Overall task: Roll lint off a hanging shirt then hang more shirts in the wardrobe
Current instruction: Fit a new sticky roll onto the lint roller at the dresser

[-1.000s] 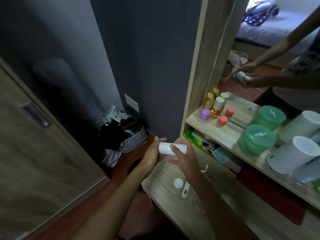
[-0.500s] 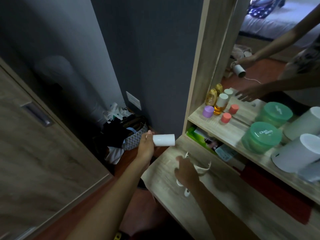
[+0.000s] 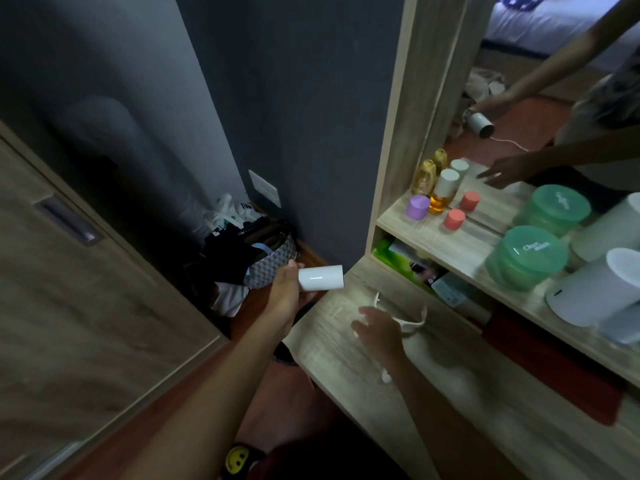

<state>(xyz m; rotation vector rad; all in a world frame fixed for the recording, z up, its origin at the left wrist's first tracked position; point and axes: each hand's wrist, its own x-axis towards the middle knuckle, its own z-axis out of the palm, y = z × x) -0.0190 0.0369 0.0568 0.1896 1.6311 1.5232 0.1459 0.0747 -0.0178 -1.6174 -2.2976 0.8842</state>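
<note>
Pale wood-grain counter [image 3: 346,368] carries the right hand [image 3: 379,332] near its left edge, fingers spread loosely over a blurred white lint-roller frame [image 3: 412,323]; whether they grip it, I cannot tell. Beyond the counter's left corner, the left hand [image 3: 287,292] grips the white lint roll [image 3: 321,278].
</note>
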